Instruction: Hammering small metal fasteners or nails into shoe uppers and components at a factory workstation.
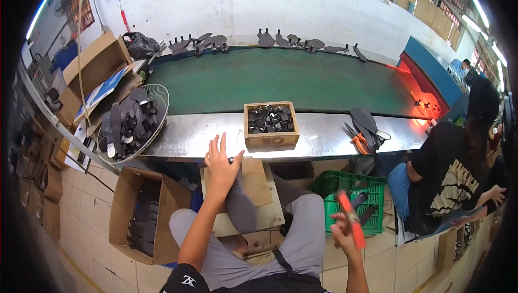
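My left hand (pixel 218 162) has its fingers spread and rests at the upper end of a dark grey shoe sole (pixel 240 206). A small black piece (pixel 231 160) shows beside the thumb. The sole lies slanted across a wooden board (pixel 257 184) on a pale work block (pixel 275 206) between my knees. Off to the right, my right hand (pixel 343 232) is closed on a mallet with red ends (pixel 356 230), raised over the green crate and slightly blurred. Ahead of my left hand, a wooden box (pixel 271 139) of small black pieces stands on the metal ledge.
A green conveyor belt (pixel 280 79) runs beyond the metal ledge, with soles along its far edge. Left are a wire basket (pixel 166 104) and a cardboard box (pixel 121 212) of soles. Orange-handled pliers (pixel 359 143) lie right, above a green crate (pixel 324 185). Another person (pixel 448 169) sits at far right.
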`<state>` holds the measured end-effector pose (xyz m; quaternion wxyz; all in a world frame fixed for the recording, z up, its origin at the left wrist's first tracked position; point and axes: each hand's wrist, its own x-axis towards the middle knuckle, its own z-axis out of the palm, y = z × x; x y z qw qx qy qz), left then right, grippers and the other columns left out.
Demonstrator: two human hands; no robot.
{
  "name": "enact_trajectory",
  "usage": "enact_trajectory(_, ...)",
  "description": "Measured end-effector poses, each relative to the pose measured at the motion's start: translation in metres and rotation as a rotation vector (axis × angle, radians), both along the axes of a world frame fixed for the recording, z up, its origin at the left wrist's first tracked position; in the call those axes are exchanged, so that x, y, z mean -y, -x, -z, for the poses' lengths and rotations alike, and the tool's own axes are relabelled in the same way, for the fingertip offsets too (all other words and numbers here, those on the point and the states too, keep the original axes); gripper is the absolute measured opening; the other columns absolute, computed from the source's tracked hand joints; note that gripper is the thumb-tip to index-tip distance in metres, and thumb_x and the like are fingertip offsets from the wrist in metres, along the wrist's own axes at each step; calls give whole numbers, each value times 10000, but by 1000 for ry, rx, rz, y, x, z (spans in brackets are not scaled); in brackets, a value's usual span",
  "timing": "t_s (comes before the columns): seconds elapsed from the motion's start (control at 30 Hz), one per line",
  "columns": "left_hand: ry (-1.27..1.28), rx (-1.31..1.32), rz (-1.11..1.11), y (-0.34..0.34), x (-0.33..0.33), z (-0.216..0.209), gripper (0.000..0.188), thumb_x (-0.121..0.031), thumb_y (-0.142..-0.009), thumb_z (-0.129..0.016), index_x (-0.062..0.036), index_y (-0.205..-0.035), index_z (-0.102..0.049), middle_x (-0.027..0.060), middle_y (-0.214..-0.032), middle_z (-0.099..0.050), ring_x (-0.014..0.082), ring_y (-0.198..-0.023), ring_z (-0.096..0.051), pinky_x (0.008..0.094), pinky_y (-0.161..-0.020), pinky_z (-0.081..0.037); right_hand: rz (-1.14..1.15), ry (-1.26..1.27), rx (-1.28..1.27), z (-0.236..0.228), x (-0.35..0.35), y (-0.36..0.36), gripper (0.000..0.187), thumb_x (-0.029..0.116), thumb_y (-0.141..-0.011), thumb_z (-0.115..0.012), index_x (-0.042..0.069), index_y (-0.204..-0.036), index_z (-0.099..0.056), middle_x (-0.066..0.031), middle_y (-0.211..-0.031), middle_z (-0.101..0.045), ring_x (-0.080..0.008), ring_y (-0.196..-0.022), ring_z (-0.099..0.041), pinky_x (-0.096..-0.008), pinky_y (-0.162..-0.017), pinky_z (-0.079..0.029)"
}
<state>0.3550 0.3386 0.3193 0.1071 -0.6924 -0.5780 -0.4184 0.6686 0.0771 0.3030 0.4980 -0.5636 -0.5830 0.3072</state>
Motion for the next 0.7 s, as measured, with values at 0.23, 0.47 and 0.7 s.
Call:
enact_trajectory(0.23,181,-374,655,-55,-135,-49,141,-30,-820,-613,-61,-929,-697,99,-943,-661,306,-921,-654,413,-776,-530,284,265,-529,8,8,-7,183,129,-990,-585,-42,-990,-651,47,-517,-405,-38,-382,-338,-221,-372,-276)
enact_trajectory(0.47,338,-714,770,-65,-158,-55,42,-51,-834,-621,-53,-853,-658,106,-946,-639,310,-946,-655,418,-755,-541,210,220,-442,41,-7,-10,185,156,-998,-591,0,-1055,-671,65,-546,-418,-18,-411,-345,-218,-389,-273)
enact_trajectory(0.7,903,714,886,-64,-37,-104,258,-217,-974,-640,33,-1027,-670,85,-876,-690,82,-684,-611,241,-560,-493,127,-4,-416,-30,-63,3,219,128,-1003,-571,-7,-1144,-670,-59,-736,-674,-14,-434,-388,-200,-394,-314)
